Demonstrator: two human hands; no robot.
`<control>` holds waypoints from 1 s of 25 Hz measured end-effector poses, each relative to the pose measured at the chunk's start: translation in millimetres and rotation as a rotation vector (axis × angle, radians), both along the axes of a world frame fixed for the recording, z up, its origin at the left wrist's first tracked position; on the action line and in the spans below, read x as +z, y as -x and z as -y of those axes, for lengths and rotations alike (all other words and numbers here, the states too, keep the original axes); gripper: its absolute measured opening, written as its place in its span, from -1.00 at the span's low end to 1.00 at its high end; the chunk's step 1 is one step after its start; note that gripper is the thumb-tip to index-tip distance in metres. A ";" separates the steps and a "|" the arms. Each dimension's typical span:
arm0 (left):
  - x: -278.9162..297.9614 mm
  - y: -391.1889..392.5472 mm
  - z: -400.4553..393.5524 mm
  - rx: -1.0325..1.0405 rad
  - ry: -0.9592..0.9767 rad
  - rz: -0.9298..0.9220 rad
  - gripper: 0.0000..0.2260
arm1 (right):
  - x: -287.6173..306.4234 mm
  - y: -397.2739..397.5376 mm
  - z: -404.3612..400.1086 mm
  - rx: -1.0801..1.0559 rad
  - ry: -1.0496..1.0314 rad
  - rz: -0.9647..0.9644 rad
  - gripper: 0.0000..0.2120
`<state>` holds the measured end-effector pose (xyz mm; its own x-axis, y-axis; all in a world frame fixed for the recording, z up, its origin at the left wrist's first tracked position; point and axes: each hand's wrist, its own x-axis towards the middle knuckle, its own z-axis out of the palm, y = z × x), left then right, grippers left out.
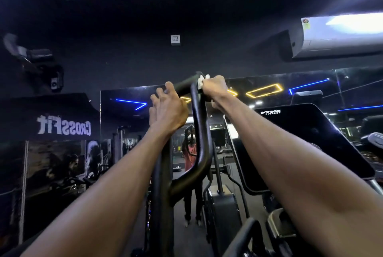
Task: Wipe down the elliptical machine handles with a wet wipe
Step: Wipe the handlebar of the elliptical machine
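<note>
A black looped handle (200,132) of the elliptical machine rises in the middle of the head view. My left hand (166,109) grips the handle's top bar from the left, fingers curled over it. At the top right corner of the loop, my right hand (214,88) holds a white wet wipe (202,82) against the bar. Only a small crumpled part of the wipe shows above my fingers. Both arms reach up and forward.
The machine's black console screen (306,142) slants at the right. A wall mirror (128,124) ahead reflects a person and gym equipment. An air conditioner (339,36) hangs at the upper right. A lower black handle (246,236) and machine frame sit at the bottom right.
</note>
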<state>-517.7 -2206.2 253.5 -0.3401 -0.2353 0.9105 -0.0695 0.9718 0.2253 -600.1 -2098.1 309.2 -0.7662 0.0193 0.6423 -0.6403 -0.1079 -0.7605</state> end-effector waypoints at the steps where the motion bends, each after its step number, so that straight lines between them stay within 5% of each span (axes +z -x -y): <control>1: 0.2 0.8 1.0 0.004 0.008 0.002 -0.69 | 0.3 4.5 6.2 0.020 -0.008 0.000 -0.58; 4: -0.4 1.2 1.0 0.039 0.039 0.013 -0.65 | -16.6 11.1 3.5 0.080 -0.053 0.035 -0.64; 8: -0.8 1.7 -0.1 0.053 0.059 0.007 -0.68 | -3.5 11.8 -0.3 0.358 0.134 0.102 -0.94; 11: -2.5 -0.8 -0.7 0.059 0.060 -0.002 -0.70 | -6.1 4.3 4.0 0.363 0.107 0.119 -0.89; 15: -5.8 -2.4 -2.1 0.078 0.082 0.003 -0.75 | -40.8 14.3 -30.0 0.361 -0.338 0.157 -0.74; 21: -6.6 -4.5 -4.3 0.091 0.084 0.001 -0.76 | -14.1 -1.1 -9.7 0.541 0.072 0.140 -0.75; 25: -9.2 -6.5 -6.2 0.105 0.071 0.019 -0.72 | -53.7 0.8 -26.6 0.742 -0.127 0.160 -0.37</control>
